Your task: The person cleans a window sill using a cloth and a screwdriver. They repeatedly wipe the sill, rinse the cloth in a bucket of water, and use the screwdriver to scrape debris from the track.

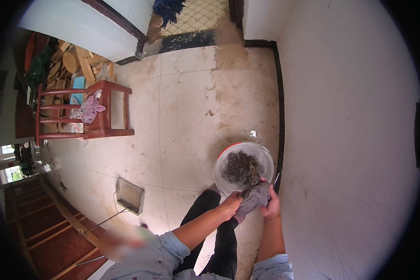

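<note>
My left hand (232, 205) grips one side of a wet grey cloth (254, 199), and my right hand (272, 203) holds its other side. The bunched cloth is over the near rim of a round white bucket (218, 175) on the floor by the wall. Dark, murky contents (240, 169) with some froth show inside the bucket. A thin light-coloured stick-like thing (276, 179) shows beside my right hand; whether the hand holds it cannot be told. Parts of my fingers are hidden by the cloth.
A red wooden chair (103, 131) with a pink cloth (92, 107) stands at the left, firewood (85, 64) behind it. A metal dustpan (130, 196) with a long handle lies lower left. The white wall (336, 140) rises close on the right; a doorway (192, 38) lies ahead.
</note>
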Demonstrator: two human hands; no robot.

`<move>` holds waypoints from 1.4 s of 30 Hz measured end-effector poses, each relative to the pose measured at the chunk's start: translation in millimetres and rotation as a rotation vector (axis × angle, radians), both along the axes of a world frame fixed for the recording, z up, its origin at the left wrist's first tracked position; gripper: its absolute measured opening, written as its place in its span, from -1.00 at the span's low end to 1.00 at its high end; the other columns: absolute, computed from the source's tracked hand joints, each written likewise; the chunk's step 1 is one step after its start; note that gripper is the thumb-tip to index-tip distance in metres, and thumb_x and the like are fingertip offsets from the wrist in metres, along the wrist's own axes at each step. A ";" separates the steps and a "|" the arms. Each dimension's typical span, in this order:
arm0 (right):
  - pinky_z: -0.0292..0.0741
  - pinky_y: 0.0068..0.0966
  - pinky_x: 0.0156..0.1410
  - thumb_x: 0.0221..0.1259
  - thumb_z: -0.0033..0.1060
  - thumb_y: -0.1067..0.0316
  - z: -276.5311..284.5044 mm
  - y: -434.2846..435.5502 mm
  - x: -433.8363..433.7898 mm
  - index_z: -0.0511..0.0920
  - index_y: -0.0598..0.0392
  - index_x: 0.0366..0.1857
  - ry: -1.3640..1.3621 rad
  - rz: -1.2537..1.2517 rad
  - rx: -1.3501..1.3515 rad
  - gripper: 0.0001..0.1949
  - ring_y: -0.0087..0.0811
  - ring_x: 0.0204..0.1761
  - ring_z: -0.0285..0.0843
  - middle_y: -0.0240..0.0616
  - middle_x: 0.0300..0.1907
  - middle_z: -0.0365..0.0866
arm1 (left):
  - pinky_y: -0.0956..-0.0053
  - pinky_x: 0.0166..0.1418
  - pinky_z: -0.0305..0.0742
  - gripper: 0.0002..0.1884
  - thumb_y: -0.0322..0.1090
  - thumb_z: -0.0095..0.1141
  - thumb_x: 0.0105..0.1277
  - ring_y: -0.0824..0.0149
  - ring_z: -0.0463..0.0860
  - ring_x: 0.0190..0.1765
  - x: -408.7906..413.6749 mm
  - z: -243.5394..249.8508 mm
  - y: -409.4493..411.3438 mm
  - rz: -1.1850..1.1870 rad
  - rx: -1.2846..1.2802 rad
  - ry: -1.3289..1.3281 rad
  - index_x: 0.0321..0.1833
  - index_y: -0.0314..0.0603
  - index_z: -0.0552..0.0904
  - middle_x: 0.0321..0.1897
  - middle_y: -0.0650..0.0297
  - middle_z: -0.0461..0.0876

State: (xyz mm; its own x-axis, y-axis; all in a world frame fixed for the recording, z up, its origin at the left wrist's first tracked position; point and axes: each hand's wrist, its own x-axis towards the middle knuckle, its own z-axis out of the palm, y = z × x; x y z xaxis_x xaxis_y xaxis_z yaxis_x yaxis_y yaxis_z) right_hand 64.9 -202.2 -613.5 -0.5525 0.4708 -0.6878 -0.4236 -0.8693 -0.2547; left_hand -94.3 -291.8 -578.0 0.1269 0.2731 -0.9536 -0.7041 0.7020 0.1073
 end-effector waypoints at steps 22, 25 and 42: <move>0.48 -0.16 0.26 0.19 0.46 0.23 99.9 -45.6 -87.1 0.61 0.15 0.06 -1.211 0.274 1.164 -0.60 0.06 0.11 0.55 0.05 0.06 0.58 | 0.34 0.05 0.67 -0.77 -0.23 -0.05 0.54 0.25 0.72 -0.14 -11.5 15.9 29.6 0.461 0.248 -0.318 -0.01 -0.14 0.65 -0.19 0.15 0.71; 0.55 -0.20 0.13 0.31 0.36 0.24 94.5 -39.2 -86.4 0.61 0.22 0.00 -1.208 0.171 0.923 -0.68 -0.06 -0.03 0.63 0.04 -0.07 0.67 | 0.37 -0.01 0.64 -0.77 -0.34 -0.05 0.49 0.27 0.70 -0.15 2.4 25.2 39.7 0.456 0.213 -0.100 0.07 -0.20 0.60 -0.15 0.15 0.68; 0.60 -0.35 -0.06 0.37 0.21 0.32 95.7 15.2 -68.7 0.61 0.34 -0.03 -0.775 -0.044 -0.061 -0.73 -0.29 -0.19 0.68 -0.11 -0.15 0.69 | 0.26 0.22 0.45 -0.77 -0.47 0.05 0.23 0.02 0.56 0.03 34.1 64.8 49.7 -0.073 0.396 1.080 -0.04 -0.27 0.55 -0.11 0.00 0.55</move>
